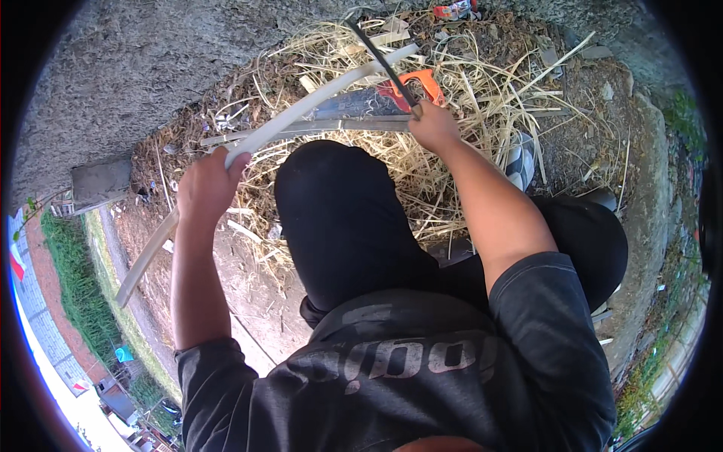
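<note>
My left hand (203, 184) is closed round a long, pale, curved strip (297, 113) that looks like split bamboo. The strip slants from the lower left up to the far middle. In my right hand (434, 126) is the handle of a long, narrow, dark-bladed knife (376, 59), its blade pointing up and to the left. The blade crosses the strip near its far end; I cannot tell whether they touch. Beyond my right hand lies a handsaw (425, 81) with an orange and red handle. Another flat strip (320, 126) lies just short of the saw.
Pale shavings (422, 181) and thin slivers cover the soil around my black-clad knees (339, 218). A rough grey wall (173, 68) curves along the far and left sides. A grey block (102, 183) stands at its foot. A red wrapper (454, 10) lies at the far edge.
</note>
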Tool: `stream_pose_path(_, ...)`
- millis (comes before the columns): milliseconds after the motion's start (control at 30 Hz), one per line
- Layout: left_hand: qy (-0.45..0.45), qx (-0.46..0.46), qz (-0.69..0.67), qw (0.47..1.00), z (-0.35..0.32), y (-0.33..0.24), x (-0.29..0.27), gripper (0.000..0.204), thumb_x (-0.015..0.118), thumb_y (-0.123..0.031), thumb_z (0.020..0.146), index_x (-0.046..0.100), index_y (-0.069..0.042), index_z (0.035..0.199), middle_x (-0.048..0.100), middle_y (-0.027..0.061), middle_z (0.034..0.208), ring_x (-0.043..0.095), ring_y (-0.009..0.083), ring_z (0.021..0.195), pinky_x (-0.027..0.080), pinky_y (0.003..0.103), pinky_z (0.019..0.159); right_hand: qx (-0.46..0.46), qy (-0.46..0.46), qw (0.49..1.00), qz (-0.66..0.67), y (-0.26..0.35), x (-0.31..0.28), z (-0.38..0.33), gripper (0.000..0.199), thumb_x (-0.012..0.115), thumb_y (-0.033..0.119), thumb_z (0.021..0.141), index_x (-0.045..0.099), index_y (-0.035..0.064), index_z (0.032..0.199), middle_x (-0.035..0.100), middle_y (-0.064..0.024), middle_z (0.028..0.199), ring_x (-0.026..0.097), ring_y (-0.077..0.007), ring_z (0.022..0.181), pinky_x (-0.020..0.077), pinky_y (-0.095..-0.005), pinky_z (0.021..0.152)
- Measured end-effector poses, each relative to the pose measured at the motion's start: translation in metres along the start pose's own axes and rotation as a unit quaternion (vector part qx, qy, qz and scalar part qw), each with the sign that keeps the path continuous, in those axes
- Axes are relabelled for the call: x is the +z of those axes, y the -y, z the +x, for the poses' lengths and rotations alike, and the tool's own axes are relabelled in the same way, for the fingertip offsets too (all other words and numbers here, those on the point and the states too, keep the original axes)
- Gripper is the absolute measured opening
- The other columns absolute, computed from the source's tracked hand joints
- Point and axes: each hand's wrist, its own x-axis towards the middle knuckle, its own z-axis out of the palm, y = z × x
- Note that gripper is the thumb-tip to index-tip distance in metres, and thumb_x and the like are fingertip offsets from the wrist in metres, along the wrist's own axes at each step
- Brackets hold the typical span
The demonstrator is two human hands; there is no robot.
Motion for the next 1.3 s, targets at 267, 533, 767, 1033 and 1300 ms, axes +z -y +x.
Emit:
stream_pose_path(267, 0.016, 0.006, 0.025, 1.0, 0.023, -0.019, -0.046, 0.052, 0.055, -0.058, 0.094, 0.066, -0.008, 0.101, 0.07, 0.0134, 0.084, 0.07, 0.0324, 0.082, 0.055, 0.046, 0.074, -0.167, 0.078, 0.983, 0.008, 0.077, 0.002, -0.013, 0.025, 0.059, 0.027, 0.086, 0.063, 0.008, 0.102, 0.07, -0.0168, 0.097, 0.067, -0.0355, 0.097, 0.0523, -0.0465, 0.085)
stream_pose_path(533, 0.042, -0.015, 0.043, 0.998, 0.023, 0.014, -0.02, 0.052, 0.068, -0.058, 0.084, 0.068, -0.009, 0.101, 0.071, 0.0108, 0.082, 0.071, 0.0278, 0.081, 0.056, 0.044, 0.075, -0.032, 0.019, 0.999, 0.004, 0.007, 0.012, 0.003, 0.03, 0.06, 0.028, 0.087, 0.063, 0.0057, 0.106, 0.069, -0.0181, 0.106, 0.065, -0.0356, 0.103, 0.0513, -0.0466, 0.09)
stream_pose_path(767, 0.027, -0.05, 0.0, 0.998, 0.01, -0.012, -0.041, 0.055, 0.06, -0.063, 0.089, 0.07, -0.009, 0.092, 0.069, 0.0105, 0.073, 0.071, 0.0297, 0.075, 0.055, 0.045, 0.069, -0.145, 0.062, 0.984, 0.08, 0.069, 0.002, -0.016, 0.024, 0.061, 0.025, 0.084, 0.062, 0.0067, 0.098, 0.068, -0.0197, 0.093, 0.066, -0.0385, 0.093, 0.0525, -0.0476, 0.082)
stream_pose_path(1033, -0.039, -0.014, -0.02, 0.999, 0.009, -0.015, -0.037, 0.049, 0.064, -0.056, 0.089, 0.068, -0.007, 0.088, 0.067, 0.0146, 0.071, 0.068, 0.0354, 0.072, 0.052, 0.047, 0.067, -0.225, 0.126, 0.966, 0.027, 0.07, 0.014, -0.012, 0.02, 0.063, 0.023, 0.081, 0.064, 0.0092, 0.095, 0.068, -0.0189, 0.091, 0.065, -0.039, 0.09, 0.0517, -0.049, 0.079)
stream_pose_path(1300, -0.007, -0.037, -0.026, 0.999, -0.007, -0.022, -0.025, 0.048, 0.063, -0.054, 0.09, 0.067, -0.006, 0.095, 0.069, 0.0144, 0.075, 0.071, 0.0349, 0.074, 0.054, 0.048, 0.068, -0.081, 0.1, 0.99, 0.061, 0.001, 0.011, 0.01, 0.028, 0.063, 0.025, 0.082, 0.064, 0.0063, 0.103, 0.07, -0.017, 0.095, 0.067, -0.0359, 0.09, 0.052, -0.0475, 0.081)
